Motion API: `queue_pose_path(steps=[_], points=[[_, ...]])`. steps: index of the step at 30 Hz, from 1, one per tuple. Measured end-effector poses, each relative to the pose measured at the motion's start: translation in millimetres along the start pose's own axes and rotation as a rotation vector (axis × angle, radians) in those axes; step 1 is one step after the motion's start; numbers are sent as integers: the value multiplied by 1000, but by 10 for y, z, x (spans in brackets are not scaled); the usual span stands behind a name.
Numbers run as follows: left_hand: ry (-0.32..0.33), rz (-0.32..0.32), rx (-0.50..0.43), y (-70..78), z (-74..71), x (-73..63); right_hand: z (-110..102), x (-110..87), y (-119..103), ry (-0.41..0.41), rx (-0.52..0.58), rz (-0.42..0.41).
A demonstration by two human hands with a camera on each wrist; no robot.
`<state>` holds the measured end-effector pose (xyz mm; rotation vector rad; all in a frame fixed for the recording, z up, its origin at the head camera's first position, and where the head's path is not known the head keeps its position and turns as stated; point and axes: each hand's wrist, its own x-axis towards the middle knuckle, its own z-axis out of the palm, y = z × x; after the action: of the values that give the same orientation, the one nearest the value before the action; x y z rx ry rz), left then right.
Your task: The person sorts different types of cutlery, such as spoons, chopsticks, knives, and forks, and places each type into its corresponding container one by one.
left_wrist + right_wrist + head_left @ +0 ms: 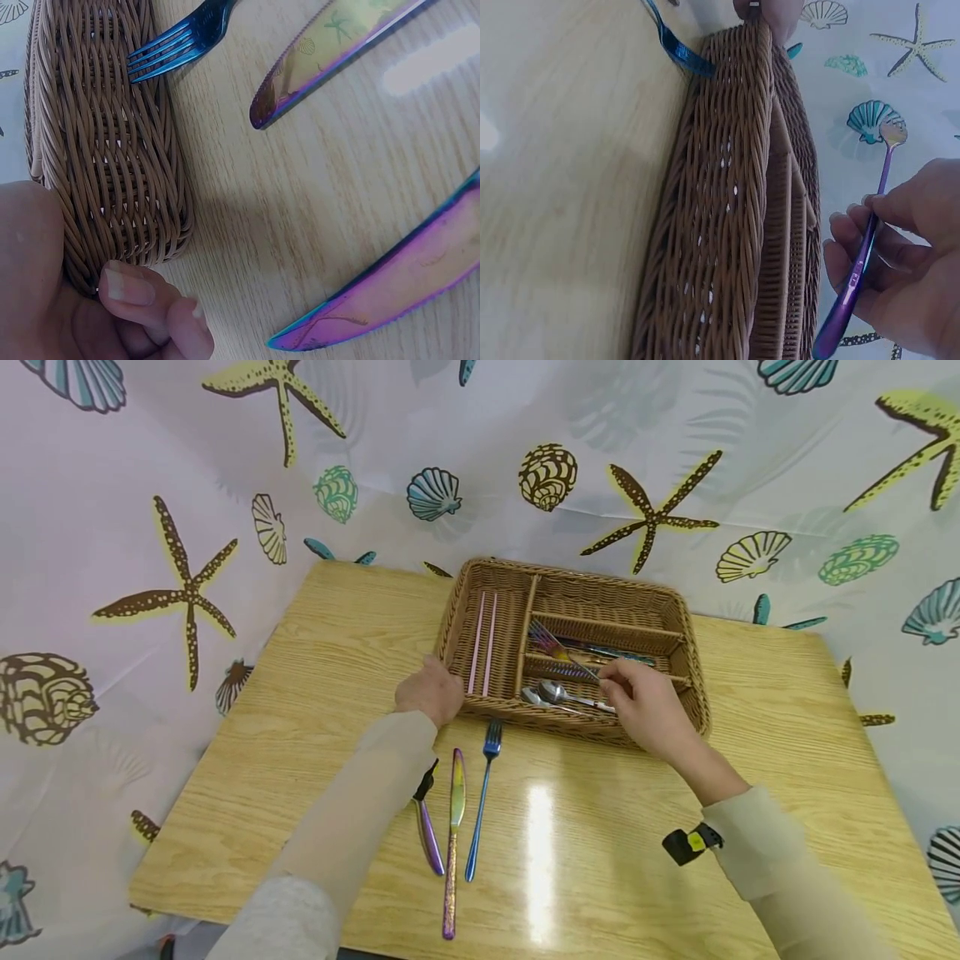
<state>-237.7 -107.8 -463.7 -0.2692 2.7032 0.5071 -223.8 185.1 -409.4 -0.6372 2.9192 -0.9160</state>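
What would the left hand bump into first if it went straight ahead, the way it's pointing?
The left hand would meet the wicker basket first: it looks to be touching the near left corner, though exact depth there is hard to judge.

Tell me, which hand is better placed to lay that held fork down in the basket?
Probably the right hand: it pinches the fork over the basket's compartments. The left hand holds the basket's near left corner and carries no cutlery.
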Motion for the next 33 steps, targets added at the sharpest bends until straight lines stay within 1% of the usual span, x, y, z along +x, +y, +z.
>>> queue_pose_path(steps=[3,9,16,19,21,24,26,30,33], points=[[8,2,-2,2,2,-1,-46,104,60,-1,-27,17],[1,3,7,16,2,13,-106,313,162,12,-62,33],[-2,5,-20,15,0,18,-123,536,276,12,-85,66],[9,-5,-15,-14,-12,4,-100,652,321,18,-115,62],[17,-5,-14,-36,-26,-6,-93,728,348,14,-135,79],[27,16,-4,-43,-45,-20,-112,823,387,5,-171,114],[25,24,3,-36,-52,-26,-136,877,407,-10,-195,132],[21,19,7,-24,-38,-24,-159,983,433,-19,-250,127],[17,17,12,-37,-19,-20,-137,1058,459,-29,-286,137]])
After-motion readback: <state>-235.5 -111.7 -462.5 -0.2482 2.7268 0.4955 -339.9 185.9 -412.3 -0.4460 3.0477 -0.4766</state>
